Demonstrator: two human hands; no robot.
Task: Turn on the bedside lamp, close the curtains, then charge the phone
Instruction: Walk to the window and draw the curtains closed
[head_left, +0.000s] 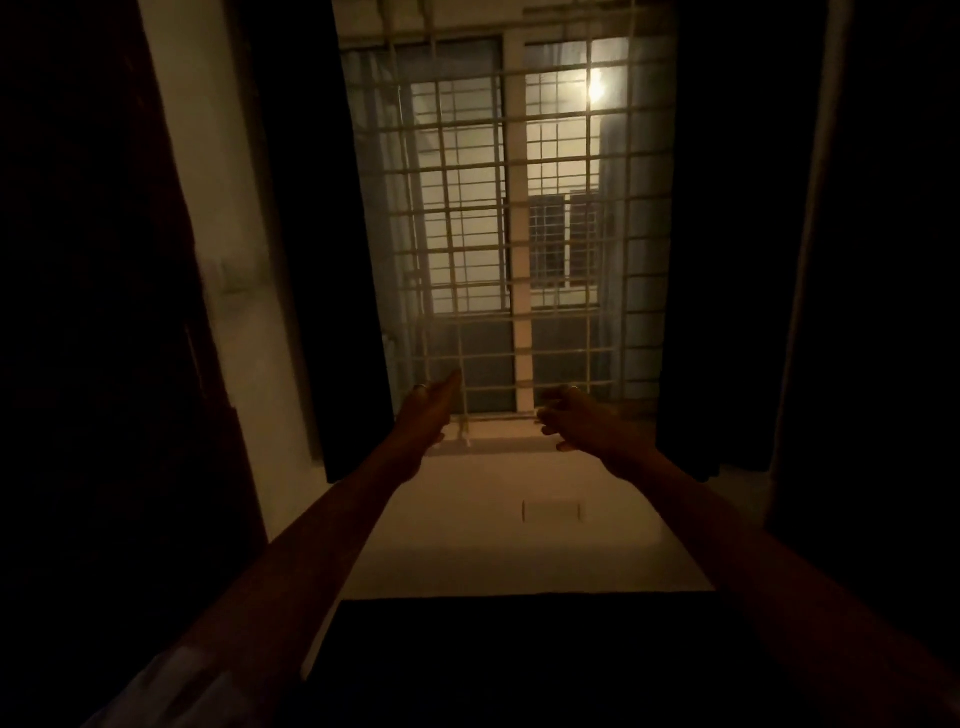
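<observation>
dim room, head view, both arms stretched forward toward a window

- left hand (423, 415): raised just below the lower bars, fingers straight and together, pointing up and forward; holds nothing; a ring shows on one finger
- right hand (576, 420): level with the left hand and apart from it, fingers loosely curled with gaps between them, palm turned inward; holds nothing (a ring also shows near the knuckles)
- left curtain (317, 234): dark panel hanging just beside and above the left hand, on its outer side, drawn back from the glass; its lower edge ends near the left wrist; whether the hand touches it cannot be told
- right curtain (727, 234): dark panel hanging on the outer side of the right hand, also drawn back; near the right forearm, contact not clear
- window grille (511, 208): pale metal bars in a grid, directly beyond and above both hands, filling the gap between the two curtains; a small bright light shows through it high on the right
- window sill (498, 434): pale ledge between the hands and just below them
- wall (519, 540): pale surface below the hands, between the forearms
</observation>
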